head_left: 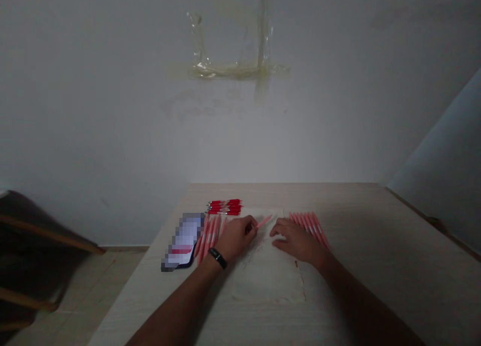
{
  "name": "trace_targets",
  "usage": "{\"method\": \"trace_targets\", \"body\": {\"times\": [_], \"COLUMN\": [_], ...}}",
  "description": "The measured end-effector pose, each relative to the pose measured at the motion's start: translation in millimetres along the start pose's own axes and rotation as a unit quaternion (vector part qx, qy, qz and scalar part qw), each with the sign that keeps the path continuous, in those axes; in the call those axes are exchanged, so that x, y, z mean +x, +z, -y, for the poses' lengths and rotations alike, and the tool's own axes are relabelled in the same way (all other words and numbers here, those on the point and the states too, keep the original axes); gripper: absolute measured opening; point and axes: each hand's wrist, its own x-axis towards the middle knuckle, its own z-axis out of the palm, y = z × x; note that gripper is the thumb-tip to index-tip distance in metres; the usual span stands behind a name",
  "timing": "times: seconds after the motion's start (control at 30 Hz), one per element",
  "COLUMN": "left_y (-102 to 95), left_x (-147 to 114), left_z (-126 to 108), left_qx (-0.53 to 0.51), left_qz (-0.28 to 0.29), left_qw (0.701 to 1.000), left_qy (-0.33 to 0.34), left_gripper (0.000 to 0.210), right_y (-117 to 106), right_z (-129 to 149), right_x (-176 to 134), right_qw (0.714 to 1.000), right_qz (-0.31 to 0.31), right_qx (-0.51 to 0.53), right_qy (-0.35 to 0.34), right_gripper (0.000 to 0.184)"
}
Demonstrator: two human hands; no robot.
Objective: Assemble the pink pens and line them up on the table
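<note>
My left hand (240, 234), with a black band on its wrist, is closed in a pinch around a slim pink pen (265, 221) that points up and to the right. To the right of that pen, my right hand (288, 236) hovers with thumb and fingers apart and nothing between them. Just beyond its knuckles lies a row of pink pens (314, 225), side by side. Another group of pink pens (209, 236) rests left of my left hand, partly covered by it. Several red pens (224, 207) are stacked crosswise behind that group.
A phone (184, 241), its screen blurred out, lies at the left of the pale wooden table (361, 296). Under my hands is a thin whitish sheet (268, 281) with a frayed right edge. The table's far side meets a wall (330, 110); dark wooden furniture (33, 256) stands at left.
</note>
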Motion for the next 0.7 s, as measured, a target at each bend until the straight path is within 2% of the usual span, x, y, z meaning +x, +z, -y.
{"method": "trace_targets", "body": {"times": [0.17,0.37,0.5,0.6,0.7], "left_y": [2.2,11.4,18.0,17.8,14.3], "left_x": [0,-1,2,5,7], "left_z": [0,2,0,0,0], "left_qx": [-0.04,-0.15,-0.295,-0.389,-0.42], "left_qz": [0.003,0.032,0.032,0.0,-0.028], "left_qw": [0.999,0.988,0.955,0.921,0.907], "left_qy": [0.016,0.021,-0.001,-0.008,-0.028], "left_gripper": [0.023,0.022,0.025,0.029,0.033], "right_y": [-8,-4,1,0,-2], "right_z": [0,4,6,8,12], "right_x": [4,6,7,6,5], "right_qw": [0.992,0.984,0.967,0.973,0.983], "right_qz": [-0.112,-0.138,-0.189,-0.157,-0.108], "right_qx": [0.013,0.084,0.151,0.151,0.136], "right_qy": [0.064,0.069,0.083,0.076,0.065], "right_gripper": [0.021,0.019,0.033,0.024,0.017]}}
